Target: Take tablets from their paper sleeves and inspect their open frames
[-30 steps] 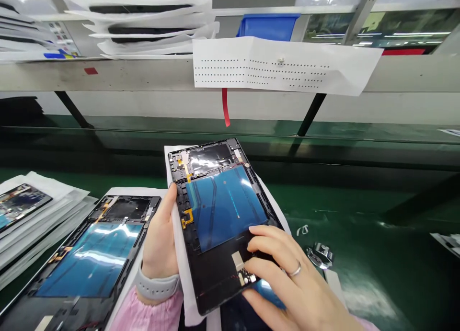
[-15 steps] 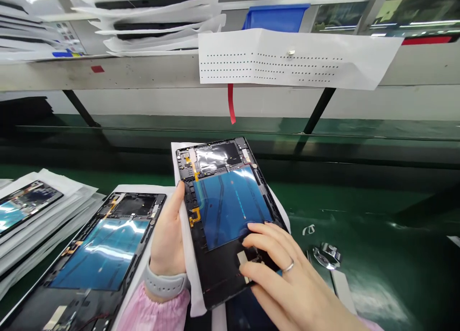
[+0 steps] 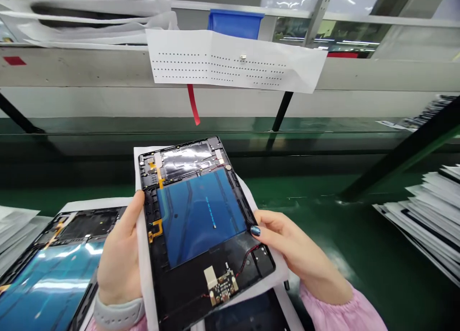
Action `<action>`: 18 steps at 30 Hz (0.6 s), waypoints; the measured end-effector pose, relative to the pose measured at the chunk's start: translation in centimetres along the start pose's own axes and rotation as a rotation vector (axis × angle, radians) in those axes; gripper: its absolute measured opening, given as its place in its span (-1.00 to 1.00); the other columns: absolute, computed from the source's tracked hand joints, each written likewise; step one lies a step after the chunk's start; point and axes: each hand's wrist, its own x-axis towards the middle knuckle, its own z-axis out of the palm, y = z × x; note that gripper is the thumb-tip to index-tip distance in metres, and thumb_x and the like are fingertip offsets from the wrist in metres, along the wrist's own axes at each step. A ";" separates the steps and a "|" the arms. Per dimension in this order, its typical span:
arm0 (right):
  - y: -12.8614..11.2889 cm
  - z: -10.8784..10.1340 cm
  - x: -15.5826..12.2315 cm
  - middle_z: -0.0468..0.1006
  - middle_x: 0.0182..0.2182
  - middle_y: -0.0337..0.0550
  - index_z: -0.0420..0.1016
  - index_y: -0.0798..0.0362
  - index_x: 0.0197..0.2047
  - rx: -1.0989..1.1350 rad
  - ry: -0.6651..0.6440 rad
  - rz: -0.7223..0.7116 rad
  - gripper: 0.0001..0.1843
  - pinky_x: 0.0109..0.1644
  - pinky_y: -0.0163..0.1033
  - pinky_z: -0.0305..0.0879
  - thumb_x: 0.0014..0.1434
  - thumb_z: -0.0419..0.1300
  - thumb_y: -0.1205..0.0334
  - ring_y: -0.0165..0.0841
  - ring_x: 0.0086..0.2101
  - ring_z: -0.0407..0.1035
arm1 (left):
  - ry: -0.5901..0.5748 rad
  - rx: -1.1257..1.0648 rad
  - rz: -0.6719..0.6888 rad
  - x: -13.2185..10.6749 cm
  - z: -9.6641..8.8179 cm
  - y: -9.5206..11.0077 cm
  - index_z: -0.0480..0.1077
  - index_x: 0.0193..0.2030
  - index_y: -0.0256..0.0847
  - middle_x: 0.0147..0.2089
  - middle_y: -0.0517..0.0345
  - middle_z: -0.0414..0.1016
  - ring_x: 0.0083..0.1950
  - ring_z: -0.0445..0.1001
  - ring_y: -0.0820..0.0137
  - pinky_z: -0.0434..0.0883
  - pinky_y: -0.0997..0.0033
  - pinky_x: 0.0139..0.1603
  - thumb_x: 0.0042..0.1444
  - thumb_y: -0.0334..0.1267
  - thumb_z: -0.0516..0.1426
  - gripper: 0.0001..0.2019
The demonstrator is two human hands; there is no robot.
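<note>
An opened tablet (image 3: 183, 292), with its blue-filmed battery and inner parts showing, is held tilted on a white sheet (image 3: 143, 225). My left hand (image 3: 122, 254) grips the left edge of tablet and sheet, thumb on the frame. My right hand (image 3: 287, 240) pinches the lower right edge, thumb on top and the other fingers mostly hidden underneath. A small circuit board (image 3: 223, 287) with red and black wires sits in the tablet's lower part. Below the held one, a dark flat panel (image 3: 247, 314) lies on white sheeting, partly covered.
Another opened tablet (image 3: 53, 278) lies on a white sheet at the left, beside stacked white sheets (image 3: 17, 230). A layered stack (image 3: 427, 216) stands at the right on the green mat (image 3: 330, 240). Above, a shelf edge (image 3: 89, 67) carries a dotted paper (image 3: 233, 65) and a blue bin (image 3: 235, 23).
My right hand has gone from over the tablet's lower part to its right edge and now grips it. The view has turned right, bringing the right-hand stack into sight.
</note>
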 end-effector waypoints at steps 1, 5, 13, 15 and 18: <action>0.1 0.1 0.0 0.32 -0.52 -0.32 0.34 0.06 -0.50 0.048 0.001 0.007 -0.59 -0.40 -0.37 0.18 0.08 0.38 -0.04 -0.47 -0.47 0.20 | 0.020 0.006 0.000 -0.1 0.0 0.0 0.23 0.36 -0.21 0.14 -0.05 0.58 0.31 0.36 0.07 0.17 -0.15 0.36 0.38 -0.02 -0.39 -0.36; 0.3 0.4 -0.3 0.51 -0.37 -0.26 0.52 0.02 -0.28 0.155 -0.010 -0.018 -0.82 -0.30 -0.35 0.32 0.09 0.39 0.14 -0.42 -0.37 0.39 | 0.048 0.061 0.010 -0.4 -0.2 0.0 0.23 0.36 -0.11 0.14 0.05 0.58 0.35 0.30 0.09 0.17 -0.16 0.35 0.38 0.01 -0.31 -0.41; 0.3 0.3 0.2 0.61 -0.11 -0.15 0.00 -0.15 0.41 0.310 0.085 -0.007 0.00 -0.16 -0.22 0.46 0.02 0.43 0.20 -0.27 -0.20 0.54 | 0.070 0.121 0.012 -0.5 -0.6 0.0 0.42 0.22 -0.10 0.13 0.09 0.58 0.34 0.33 0.14 0.21 -0.07 0.33 0.38 -0.03 -0.29 -0.43; 0.4 0.1 0.4 0.63 -0.15 -0.09 0.25 0.00 0.31 0.320 -0.021 0.068 -0.17 -0.20 -0.27 0.46 0.01 0.44 0.15 -0.26 -0.22 0.55 | 0.082 0.141 -0.009 -0.4 -0.8 0.1 0.52 0.09 -0.12 0.06 0.08 0.62 0.30 0.38 0.12 0.25 -0.04 0.31 0.36 0.00 -0.22 -0.45; 0.4 -0.2 0.4 0.65 -0.23 -0.09 0.50 0.10 0.08 0.281 -0.124 0.097 -0.44 -0.26 -0.33 0.45 0.02 0.44 0.14 -0.30 -0.29 0.56 | 0.126 0.168 -0.055 0.0 -0.6 -0.1 0.60 -0.10 -0.18 -0.07 0.00 0.67 0.21 0.48 0.05 0.34 -0.05 0.25 0.32 0.03 -0.13 -0.48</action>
